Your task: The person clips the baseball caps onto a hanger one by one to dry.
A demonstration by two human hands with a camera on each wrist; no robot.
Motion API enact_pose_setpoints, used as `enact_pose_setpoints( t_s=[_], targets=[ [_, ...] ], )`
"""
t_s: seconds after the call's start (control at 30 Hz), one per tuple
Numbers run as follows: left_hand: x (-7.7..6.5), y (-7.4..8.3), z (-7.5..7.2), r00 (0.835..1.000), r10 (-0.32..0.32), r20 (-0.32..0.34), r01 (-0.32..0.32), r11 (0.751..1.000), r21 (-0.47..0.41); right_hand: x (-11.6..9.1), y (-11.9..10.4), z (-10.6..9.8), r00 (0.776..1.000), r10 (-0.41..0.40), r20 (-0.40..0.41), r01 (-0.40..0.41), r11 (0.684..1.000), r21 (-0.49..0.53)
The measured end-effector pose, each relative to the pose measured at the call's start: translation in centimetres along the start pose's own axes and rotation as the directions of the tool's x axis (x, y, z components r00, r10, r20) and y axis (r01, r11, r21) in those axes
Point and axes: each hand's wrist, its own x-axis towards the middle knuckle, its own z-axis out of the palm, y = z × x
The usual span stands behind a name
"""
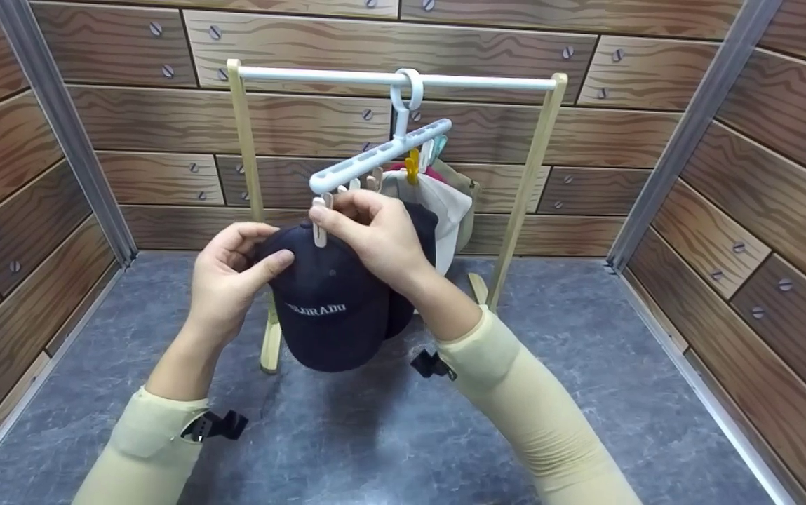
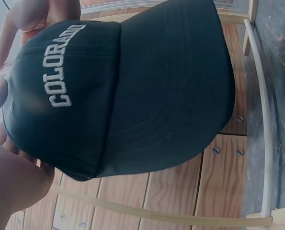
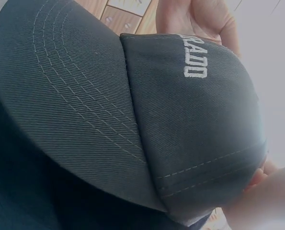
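Observation:
A dark baseball cap (image 1: pixel 332 344) with white COLORADO lettering (image 2: pixel 61 64) hangs brim down from the near end of a light-blue clip hanger (image 1: pixel 367 160). My left hand (image 1: pixel 224 280) holds the cap's left upper edge, thumb on the front and fingers behind it. With thumb and fingers, my right hand (image 1: pixel 385 242) pinches a white clothespin (image 1: pixel 320 235) at the top of the cap. Seen from the right wrist, the crown and brim (image 3: pixel 70 96) fill most of the view. Right behind is a second dark cap (image 1: pixel 403 312), partly hidden.
The hanger hooks over the white bar (image 1: pixel 304 74) of a wooden-legged rack (image 1: pixel 532 175). Farther along it hang a white cap (image 1: pixel 445 210) and an olive cap (image 1: pixel 471 203), near a yellow clothespin (image 1: pixel 412 167). Wood-patterned walls (image 1: pixel 746 210) enclose the grey floor (image 1: pixel 585 365).

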Motion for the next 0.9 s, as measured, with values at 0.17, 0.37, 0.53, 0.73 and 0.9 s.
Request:
enact_pose_setpoints(
  t_s=[0.17, 0.37, 0.53, 0.73, 0.9],
  targets=[
    [-0.4, -0.1, 0.1, 1.000, 0.003, 0.022, -0.005, 0.997, 0.074, -1.3, 0.6, -0.7, 0.998, -0.055, -0.013, 0.054, 0.998, -0.031],
    [-1.1, -0.5, 0.5, 0.998, -0.004, 0.063, -0.005, 0.990, 0.142, -3.2, 1.4, -2.0, 0.989, -0.138, -0.058, 0.128, 0.982, -0.139],
    [-1.5, -0.9, 1.0, 0.994, 0.021, 0.111, -0.039, 0.987, 0.154, -4.9, 2.4, -3.4, 0.984, -0.159, -0.085, 0.141, 0.972, -0.186],
    [-2.1, -1.7, 1.0, 0.990, 0.067, 0.128, -0.091, 0.977, 0.194, -6.8, 3.9, -5.3, 0.971, -0.212, -0.114, 0.176, 0.948, -0.264],
    [-2.6, -2.5, 0.2, 0.990, 0.073, 0.122, -0.104, 0.957, 0.270, -8.1, 5.2, -6.9, 0.960, -0.247, -0.132, 0.198, 0.933, -0.302]
  ],
)
